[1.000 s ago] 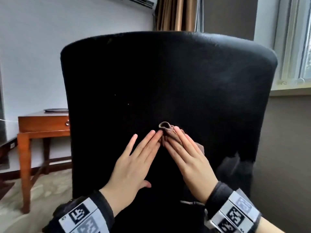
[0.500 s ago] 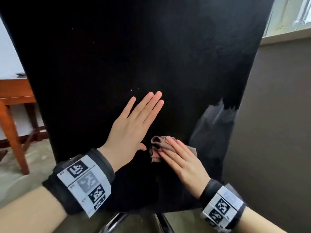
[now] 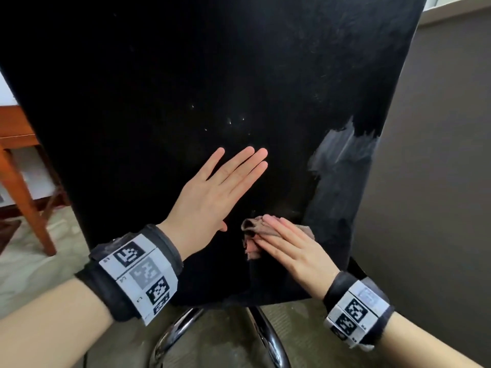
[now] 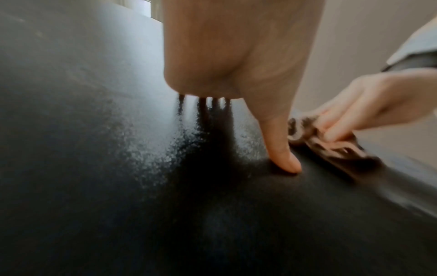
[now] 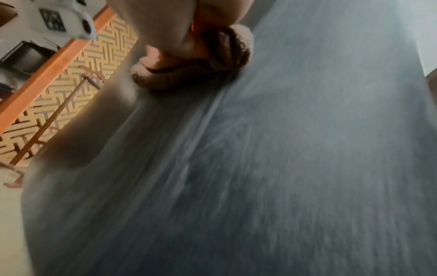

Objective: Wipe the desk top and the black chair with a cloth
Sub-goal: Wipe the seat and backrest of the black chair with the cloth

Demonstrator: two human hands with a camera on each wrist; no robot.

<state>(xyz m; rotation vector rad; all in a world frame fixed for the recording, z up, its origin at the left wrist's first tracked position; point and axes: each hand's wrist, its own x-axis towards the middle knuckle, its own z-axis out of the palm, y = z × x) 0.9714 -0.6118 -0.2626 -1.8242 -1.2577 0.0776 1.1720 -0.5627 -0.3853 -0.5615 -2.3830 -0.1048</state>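
Note:
The black chair's backrest [image 3: 186, 88] fills most of the head view, seen from behind. My left hand [image 3: 212, 187] lies flat on it with straight fingers, thumb tip touching the leather [image 4: 289, 164]. My right hand [image 3: 289, 248] presses a crumpled brown cloth [image 3: 249, 235] flat against the lower part of the backrest, just right of and below the left hand. The cloth [image 4: 331, 142] shows bunched under the right fingers in the left wrist view, and also as the cloth [image 5: 201, 63] in the right wrist view. A worn grey patch [image 3: 342, 155] marks the backrest's right edge.
A wooden desk [image 3: 16, 134] with a slanted leg stands at the far left behind the chair. The chair's chrome base [image 3: 172, 338] curves below the backrest over a patterned carpet [image 3: 34, 274]. A dark grey wall [image 3: 430, 155] rises close on the right.
My right hand has slid the cloth down the backrest from mid-height to near its lower edge. The left hand stayed flat on the backrest. My view has dropped lower.

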